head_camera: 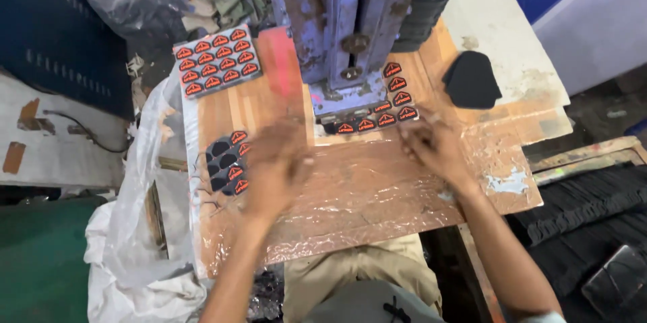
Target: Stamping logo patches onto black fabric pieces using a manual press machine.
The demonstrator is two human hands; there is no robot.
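Observation:
My left hand (273, 168) is blurred over the left part of a wooden work table (377, 188) wrapped in clear plastic film, just right of a sheet of black patches with orange marks (228, 161). I cannot tell whether it holds anything. My right hand (431, 144) rests on the table just below another strip of black-and-orange patches (387, 110) that lies at the foot of a worn blue press machine (347, 23). Its fingers are bent near the strip's right end.
A full sheet of patches (217, 60) lies at the back left next to a pink pad (280, 60). A black fabric piece (472, 80) sits on a white board at the back right. Clear plastic bags (135, 228) hang at the left. Stacked black sheets (586, 208) lie at the right.

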